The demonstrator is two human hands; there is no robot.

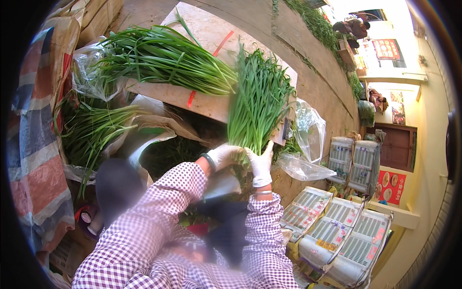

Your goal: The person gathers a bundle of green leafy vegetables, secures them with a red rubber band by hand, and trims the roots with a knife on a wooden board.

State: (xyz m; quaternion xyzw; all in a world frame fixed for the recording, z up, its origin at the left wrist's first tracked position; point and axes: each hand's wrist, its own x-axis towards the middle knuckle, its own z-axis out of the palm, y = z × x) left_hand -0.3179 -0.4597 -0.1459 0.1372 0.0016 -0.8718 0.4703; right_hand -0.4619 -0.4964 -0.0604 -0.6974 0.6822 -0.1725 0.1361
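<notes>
A large bunch of green garlic chives point(257, 96) lies upright in the picture, leaf tips away from me, on the right part of a pale board point(252, 31). My left hand point(225, 156), in a white glove, is closed at the left of the pale stem ends. On their right side my right hand point(261, 166), also gloved in white, grips the stems with its thumb along them. Left of this bunch, a second heap of chives point(163, 60) rests on the board with its stems pointing right.
More chives point(96, 127) lie below the board at left, beside a striped plastic sheet point(38, 168). Clear plastic bags point(308, 132) lie right of the board. Several plastic crates point(332, 229) stand at the lower right. People point(353, 28) are farther off.
</notes>
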